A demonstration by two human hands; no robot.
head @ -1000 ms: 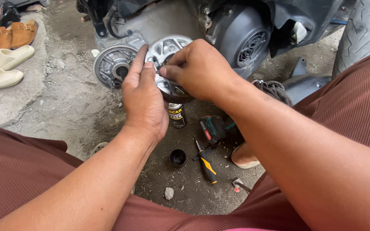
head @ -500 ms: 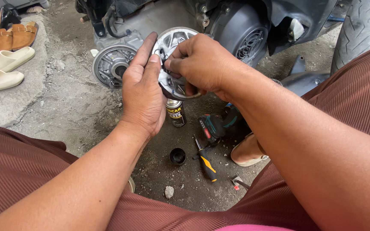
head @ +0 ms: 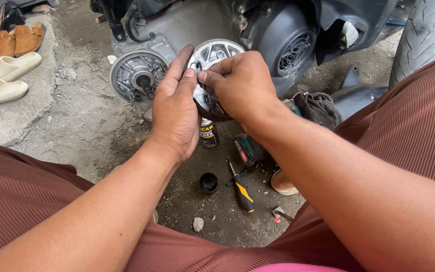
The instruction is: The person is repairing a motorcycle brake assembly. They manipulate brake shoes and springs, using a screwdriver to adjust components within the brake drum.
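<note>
The person is holding a round, ribbed metal pulley (head: 212, 55) up in front of a scooter's open engine case (head: 187, 25), well above the ground. The left hand (head: 174, 113) is lying flat and open-fingered against the pulley's near face, steadying it, while the right hand (head: 240, 83) is curling over its rim with thumb and fingers pinched on the disc.

By the look of it, the step in hand is seating or turning this pulley by hand beside the other pulley (head: 137, 75) on its shaft. The next move would call for keeping the disc square and gripped. A spray can (head: 208, 133), a black cap (head: 208, 182) and a yellow-handled screwdriver (head: 242, 189) are lying on the ground below.
</note>
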